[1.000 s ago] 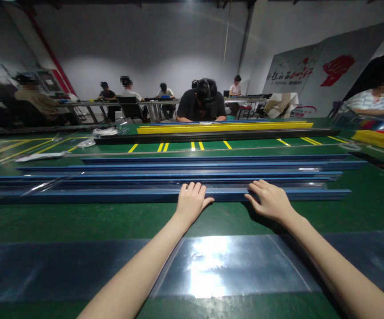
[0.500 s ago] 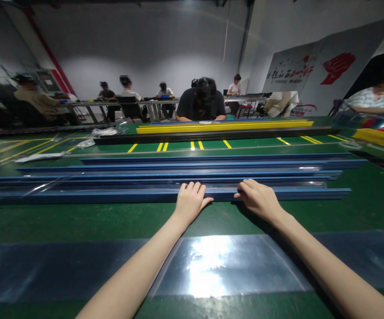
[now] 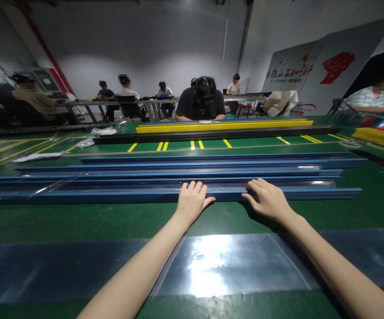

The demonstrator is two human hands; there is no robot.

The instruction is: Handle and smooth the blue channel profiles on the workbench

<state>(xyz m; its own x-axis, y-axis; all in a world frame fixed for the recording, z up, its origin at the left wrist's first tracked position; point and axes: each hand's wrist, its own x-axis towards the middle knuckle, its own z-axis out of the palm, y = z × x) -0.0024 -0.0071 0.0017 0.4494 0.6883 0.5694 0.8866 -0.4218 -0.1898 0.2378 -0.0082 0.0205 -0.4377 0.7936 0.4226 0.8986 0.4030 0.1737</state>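
Across the green table (image 3: 79, 223) lies a long blue plastic channel (image 3: 112, 197), the closest of several parallel blue strips. My left hand (image 3: 192, 201) has its fingers hooked over this channel, its thumb angled out along the near side. Farther right, my right hand (image 3: 269, 199) grips the same channel, fingers curled over the top and thumb in front. The fingertips of both hands are partly hidden behind the edge. Shiny clear film (image 3: 321, 183) shows along the channel's inside. Below my hands, a wide transparent sheet (image 3: 245, 266) lies flat under my forearms.
Behind the blue strips run a black strip (image 3: 218, 134) and a yellow strip (image 3: 225, 127). A person (image 3: 200, 99) in dark clothing bends over the table's far side. Crumpled clear plastic (image 3: 103, 131) lies at back left, a dark flat object (image 3: 378, 160) at right.
The nearest blue channel has slid a little to the right, along with the film and my right hand. My right thumb now extends farther from its fingers. My left hand has barely shifted.
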